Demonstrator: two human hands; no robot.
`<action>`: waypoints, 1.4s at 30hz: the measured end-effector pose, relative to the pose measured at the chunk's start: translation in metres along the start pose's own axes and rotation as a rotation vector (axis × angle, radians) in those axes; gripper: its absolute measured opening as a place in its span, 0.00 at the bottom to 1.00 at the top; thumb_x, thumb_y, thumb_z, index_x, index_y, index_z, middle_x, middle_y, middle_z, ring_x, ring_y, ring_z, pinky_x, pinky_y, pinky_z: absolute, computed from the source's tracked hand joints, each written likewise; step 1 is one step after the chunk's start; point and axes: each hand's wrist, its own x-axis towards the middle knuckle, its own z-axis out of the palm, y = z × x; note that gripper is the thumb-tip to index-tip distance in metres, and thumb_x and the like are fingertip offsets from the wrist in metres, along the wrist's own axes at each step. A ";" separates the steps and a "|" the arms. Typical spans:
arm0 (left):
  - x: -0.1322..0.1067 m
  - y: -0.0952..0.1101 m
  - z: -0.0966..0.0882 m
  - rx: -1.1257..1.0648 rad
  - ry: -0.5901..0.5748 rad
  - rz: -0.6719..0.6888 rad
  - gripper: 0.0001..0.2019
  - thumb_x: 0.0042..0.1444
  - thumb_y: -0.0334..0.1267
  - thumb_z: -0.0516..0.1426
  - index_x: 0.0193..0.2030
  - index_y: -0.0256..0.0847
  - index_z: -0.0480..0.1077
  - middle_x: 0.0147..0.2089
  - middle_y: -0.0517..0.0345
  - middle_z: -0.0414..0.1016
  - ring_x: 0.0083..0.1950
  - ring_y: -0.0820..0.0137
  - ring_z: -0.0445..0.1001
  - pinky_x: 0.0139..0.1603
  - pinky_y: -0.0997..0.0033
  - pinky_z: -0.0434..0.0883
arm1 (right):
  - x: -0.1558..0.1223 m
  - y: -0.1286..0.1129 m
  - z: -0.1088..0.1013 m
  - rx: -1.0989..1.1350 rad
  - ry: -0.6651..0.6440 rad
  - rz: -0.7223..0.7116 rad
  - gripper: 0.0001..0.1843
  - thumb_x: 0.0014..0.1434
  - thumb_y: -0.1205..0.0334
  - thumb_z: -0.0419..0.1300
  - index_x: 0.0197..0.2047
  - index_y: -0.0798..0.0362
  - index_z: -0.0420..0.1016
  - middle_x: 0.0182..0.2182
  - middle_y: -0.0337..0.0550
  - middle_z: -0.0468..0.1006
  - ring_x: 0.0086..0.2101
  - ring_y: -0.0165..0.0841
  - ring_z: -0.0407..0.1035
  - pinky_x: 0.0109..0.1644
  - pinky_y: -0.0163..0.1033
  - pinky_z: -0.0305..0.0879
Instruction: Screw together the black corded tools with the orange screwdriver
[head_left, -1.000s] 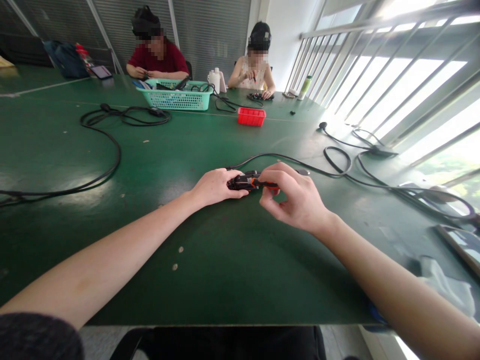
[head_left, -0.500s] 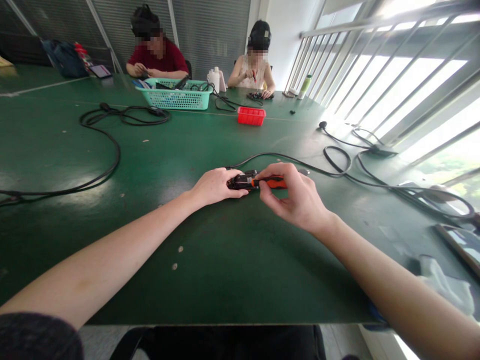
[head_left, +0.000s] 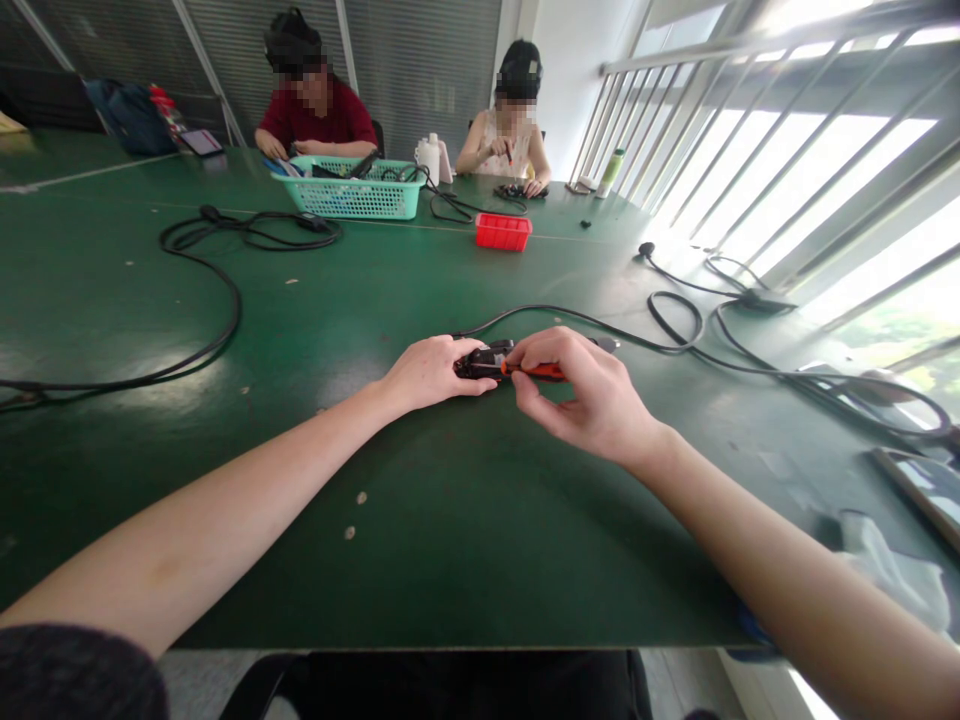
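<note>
On the green table in front of me lies a narrow black corded device [head_left: 478, 362], its housing showing parts inside. My left hand [head_left: 420, 376] grips its left end, thumb and fingers on either side. My right hand [head_left: 589, 395] pinches an orange-and-black screwdriver [head_left: 547, 372] by the handle. The shaft points left over the device; exactly where its tip touches is too small to make out. A dark end with a small grey piece [head_left: 606, 345] sticks out beyond my right knuckles. A black cord [head_left: 551, 309] runs off behind my hands to the right.
A red bin [head_left: 502, 233] and a teal basket [head_left: 360, 198] of tools and cords stand further back. Black cables lie left [head_left: 234, 290] and right [head_left: 679, 320]. Two people sit across the table. A framed flat object [head_left: 919, 490] and crumpled plastic [head_left: 892, 570] are at right.
My right hand has shifted slightly left with the screwdriver, and its fingers have turned a little around the handle. My left hand keeps its place on the device.
</note>
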 end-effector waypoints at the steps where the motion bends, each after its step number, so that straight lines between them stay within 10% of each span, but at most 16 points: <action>1: 0.000 0.000 0.000 0.000 0.001 0.000 0.29 0.60 0.64 0.58 0.60 0.48 0.74 0.46 0.52 0.81 0.45 0.56 0.79 0.40 0.67 0.68 | 0.000 0.000 0.000 -0.005 0.010 0.002 0.11 0.64 0.69 0.62 0.45 0.47 0.65 0.42 0.43 0.78 0.41 0.36 0.76 0.44 0.42 0.76; 8: 0.000 0.002 0.000 -0.002 0.003 -0.007 0.30 0.60 0.64 0.59 0.61 0.48 0.74 0.44 0.51 0.80 0.43 0.57 0.78 0.38 0.66 0.67 | -0.004 -0.001 0.004 0.014 0.052 0.160 0.15 0.66 0.65 0.62 0.52 0.45 0.62 0.44 0.42 0.79 0.41 0.35 0.78 0.44 0.41 0.77; 21: 0.000 -0.001 0.000 -0.002 0.000 0.000 0.29 0.60 0.63 0.59 0.61 0.49 0.74 0.47 0.53 0.81 0.46 0.57 0.79 0.40 0.67 0.68 | -0.002 0.003 0.001 -0.048 0.016 -0.034 0.11 0.65 0.65 0.63 0.45 0.46 0.65 0.41 0.44 0.78 0.41 0.35 0.76 0.43 0.40 0.74; 32: -0.001 0.005 -0.003 -0.001 -0.002 -0.030 0.30 0.59 0.64 0.60 0.61 0.48 0.75 0.42 0.51 0.78 0.41 0.58 0.78 0.35 0.67 0.66 | -0.006 0.003 0.002 -0.257 0.103 0.291 0.15 0.63 0.54 0.62 0.48 0.46 0.62 0.31 0.36 0.78 0.24 0.33 0.73 0.27 0.37 0.66; 42: 0.000 0.000 0.002 -0.005 0.013 -0.014 0.31 0.59 0.66 0.59 0.61 0.49 0.74 0.45 0.51 0.79 0.44 0.56 0.78 0.39 0.65 0.68 | -0.005 0.005 0.000 -0.273 0.091 0.139 0.11 0.67 0.53 0.61 0.47 0.46 0.63 0.33 0.38 0.80 0.26 0.32 0.75 0.27 0.36 0.64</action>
